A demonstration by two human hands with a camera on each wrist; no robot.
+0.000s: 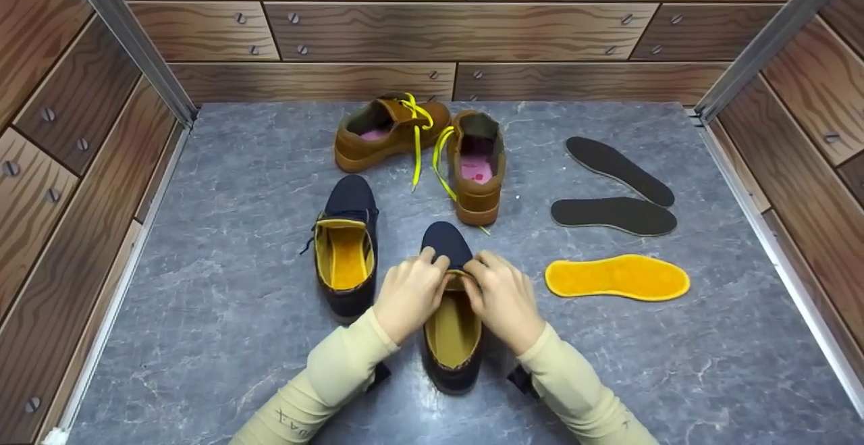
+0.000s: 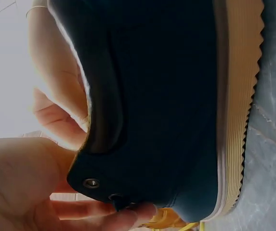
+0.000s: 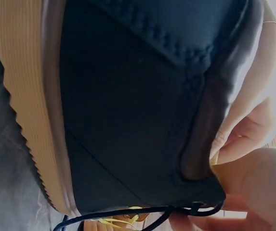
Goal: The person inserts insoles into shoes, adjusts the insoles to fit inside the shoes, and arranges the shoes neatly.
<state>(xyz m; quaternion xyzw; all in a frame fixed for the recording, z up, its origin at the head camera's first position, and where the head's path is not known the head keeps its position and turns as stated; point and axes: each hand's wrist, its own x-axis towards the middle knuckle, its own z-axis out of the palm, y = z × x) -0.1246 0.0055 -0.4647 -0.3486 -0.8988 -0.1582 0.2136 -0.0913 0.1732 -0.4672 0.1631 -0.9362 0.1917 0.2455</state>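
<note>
A dark navy shoe (image 1: 445, 241) stands on the floor in front of me, toe pointing away, its olive-tan inside showing. My left hand (image 1: 410, 290) pinches the left edge of its lace opening, fingers by the metal eyelets (image 2: 91, 183) in the left wrist view. On the other side, my right hand (image 1: 505, 302) pinches the matching edge, near a dark lace (image 3: 128, 211). Both thumbs reach into the opening by the tongue. To the left stands the matching navy shoe (image 1: 351, 195), with an orange insole (image 1: 348, 256) inside.
Two brown shoes (image 1: 351, 150) (image 1: 478, 202) with yellow laces and pink insides stand farther back. At the right lie two black insoles (image 1: 621, 169) (image 1: 613, 215) and one orange insole (image 1: 617, 277). Wood-patterned walls (image 1: 459, 30) enclose the grey marbled surface (image 1: 236, 242).
</note>
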